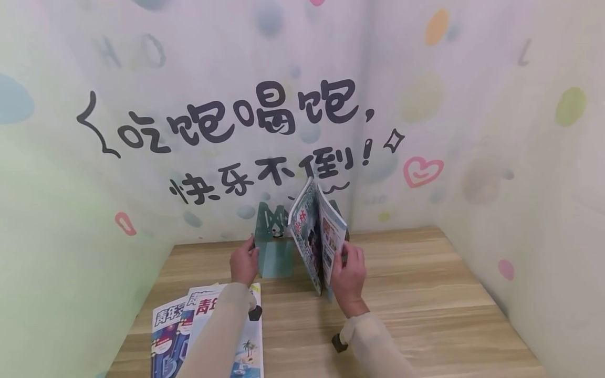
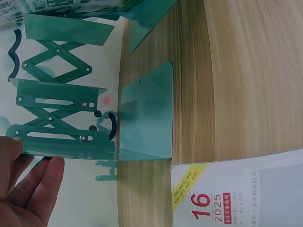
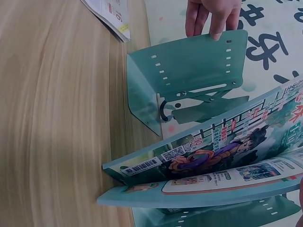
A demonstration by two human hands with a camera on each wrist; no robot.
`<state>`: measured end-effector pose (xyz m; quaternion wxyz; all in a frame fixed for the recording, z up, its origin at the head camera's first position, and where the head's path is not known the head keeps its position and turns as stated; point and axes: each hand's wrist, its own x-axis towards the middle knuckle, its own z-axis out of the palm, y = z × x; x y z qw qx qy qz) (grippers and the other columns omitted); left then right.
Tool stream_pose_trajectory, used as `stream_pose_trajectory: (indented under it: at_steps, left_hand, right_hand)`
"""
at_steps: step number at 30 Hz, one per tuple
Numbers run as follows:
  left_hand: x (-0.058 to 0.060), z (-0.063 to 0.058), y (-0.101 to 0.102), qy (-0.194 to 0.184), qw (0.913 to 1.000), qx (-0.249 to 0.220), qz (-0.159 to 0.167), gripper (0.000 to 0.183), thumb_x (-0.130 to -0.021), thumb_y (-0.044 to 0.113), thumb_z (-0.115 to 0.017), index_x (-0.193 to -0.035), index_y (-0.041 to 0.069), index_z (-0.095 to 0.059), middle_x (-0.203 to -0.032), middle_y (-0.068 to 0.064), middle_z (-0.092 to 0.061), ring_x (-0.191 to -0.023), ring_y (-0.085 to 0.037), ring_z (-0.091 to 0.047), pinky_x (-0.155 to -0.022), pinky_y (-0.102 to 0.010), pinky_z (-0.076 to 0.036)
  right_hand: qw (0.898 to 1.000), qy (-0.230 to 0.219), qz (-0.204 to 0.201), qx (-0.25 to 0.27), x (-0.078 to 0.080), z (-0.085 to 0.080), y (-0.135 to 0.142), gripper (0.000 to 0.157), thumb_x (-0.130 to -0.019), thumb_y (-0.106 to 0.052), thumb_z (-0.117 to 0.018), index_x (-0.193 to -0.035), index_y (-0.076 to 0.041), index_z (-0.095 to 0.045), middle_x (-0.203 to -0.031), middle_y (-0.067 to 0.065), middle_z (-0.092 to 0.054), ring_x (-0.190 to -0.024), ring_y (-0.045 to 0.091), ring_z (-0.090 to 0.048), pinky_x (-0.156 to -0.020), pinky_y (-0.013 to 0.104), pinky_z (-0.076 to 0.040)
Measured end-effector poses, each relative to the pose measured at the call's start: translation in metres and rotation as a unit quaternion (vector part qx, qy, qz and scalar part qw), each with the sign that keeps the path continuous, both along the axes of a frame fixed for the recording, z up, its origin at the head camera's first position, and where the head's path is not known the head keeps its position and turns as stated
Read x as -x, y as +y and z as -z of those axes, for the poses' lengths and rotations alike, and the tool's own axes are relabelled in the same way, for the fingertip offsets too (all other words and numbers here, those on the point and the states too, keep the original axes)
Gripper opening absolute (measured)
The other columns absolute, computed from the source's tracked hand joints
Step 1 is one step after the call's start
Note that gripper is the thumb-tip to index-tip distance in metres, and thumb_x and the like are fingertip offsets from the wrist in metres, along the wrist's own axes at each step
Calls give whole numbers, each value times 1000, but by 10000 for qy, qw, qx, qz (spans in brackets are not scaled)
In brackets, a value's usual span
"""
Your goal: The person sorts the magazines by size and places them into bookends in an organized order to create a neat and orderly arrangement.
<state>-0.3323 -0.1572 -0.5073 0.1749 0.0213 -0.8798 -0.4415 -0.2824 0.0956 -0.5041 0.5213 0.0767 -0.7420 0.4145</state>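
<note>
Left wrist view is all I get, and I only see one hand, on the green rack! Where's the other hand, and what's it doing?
Observer: The right hand is over on the other side, holding an upright magazine.
Operator: Cool! And the flat magazine with the big red 16, what picture is lower down on it?
Observer: The head view shows a palm tree there.

flat magazines [image 1: 167, 336] near the bench's [image 1: 420, 299] left edge, partly behind the left sleeve [image 1: 215, 331] and cut off below, green bookend [image 1: 263, 226] partly hidden by upright magazines [image 1: 302, 231], smallest cover print [image 2: 235, 208] unreadable
</note>
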Motion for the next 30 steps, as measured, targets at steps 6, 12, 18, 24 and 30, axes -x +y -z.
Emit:
stream_pose_trajectory:
  at_steps: [6,12,18,24,30]
  left_hand:
    - [-2,-2,1,7,10000,36,75,41,-100,14,-55,-140,7,-51,-129,-17,-61,-116,-35,-58,-93,-50,-50]
    - [-1,-2,0,36,10000,60,58,40,-100,15,-55,-140,8,-52,-128,-16,-61,-117,-35,-58,-93,-50,-50]
    - [-1,-1,0,-1,10000,41,45,40,-100,15,-55,-139,8,-52,-128,-17,-61,-117,-36,-58,-93,-50,-50]
    - [-2,-1,-1,-13,10000,67,68,40,-100,15,-55,-140,8,-52,-129,-17,-61,-117,-36,-58,-93,-50,-50]
    - [-2,-3,0,-74,9999,27,72,40,-100,15,-55,-139,8,-52,-130,-17,-60,-117,-36,-58,-93,-50,-49]
  right_hand:
    - [10000,-67,60,-5,5,0,1,21,-84,9,-66,-104,4,-60,-88,13,-52,-73,23,-59,-55,34,-57]
    - [9998,-185,55,-47,10,-1,2,22,-86,7,-65,-107,4,-59,-89,13,-51,-75,24,-59,-57,35,-58]
    - [9995,-278,119,-113,15,0,3,22,-86,7,-65,-108,5,-58,-90,14,-52,-76,26,-58,-59,37,-58]
    - [9997,-133,-19,-195,18,0,5,24,-83,10,-65,-105,5,-59,-89,14,-53,-77,26,-57,-58,36,-57]
    - [9993,-174,-207,-270,17,0,2,25,-82,9,-67,-105,4,-59,-91,15,-57,-80,25,-58,-60,34,-57]
